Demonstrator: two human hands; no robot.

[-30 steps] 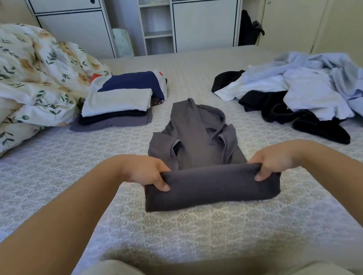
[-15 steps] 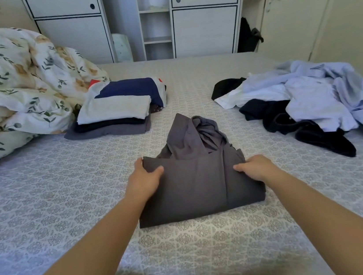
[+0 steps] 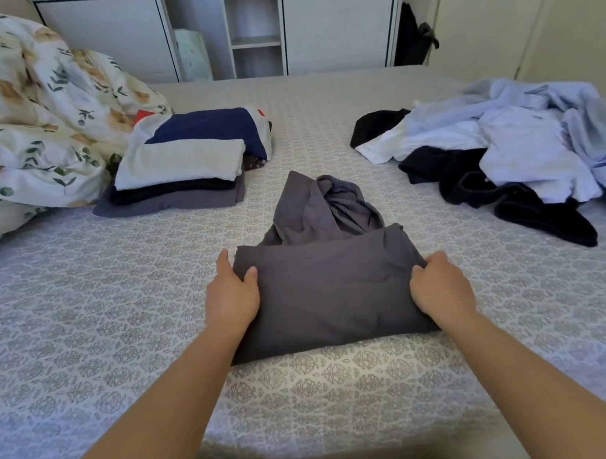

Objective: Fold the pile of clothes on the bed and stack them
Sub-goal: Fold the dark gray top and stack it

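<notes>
Grey hoodie [image 3: 331, 295]: mid-bed [image 3: 76, 336], folded, hood pointing away, fold's long axis left-right.
Left hand [image 3: 232, 300]: fingers grasp its left edge.
Right hand [image 3: 441, 288]: fingers grasp its right edge.

Soft, even daylight, fairly bright, no hard glare. Light seems to come from the right/front: pale blue clothes pile [image 3: 536, 137] looks washed out, detail lost in the whites. Dark items in it go near black, no texture visible. Shadow band along near edge of bed [image 3: 76, 336], bottom of frame dim. Faint soft shadows under the forearms, under the grey garment [image 3: 333, 294] and beside the folded stack [image 3: 186, 175]. Wide-angle distortion strong: cabinet [image 3: 339, 20] lines bow, wall at right leans, arms stretch toward corners. Centre reasonably sharp; edges and far bkgd slightly soft, mild compression smear on bedspread pattern.
</notes>
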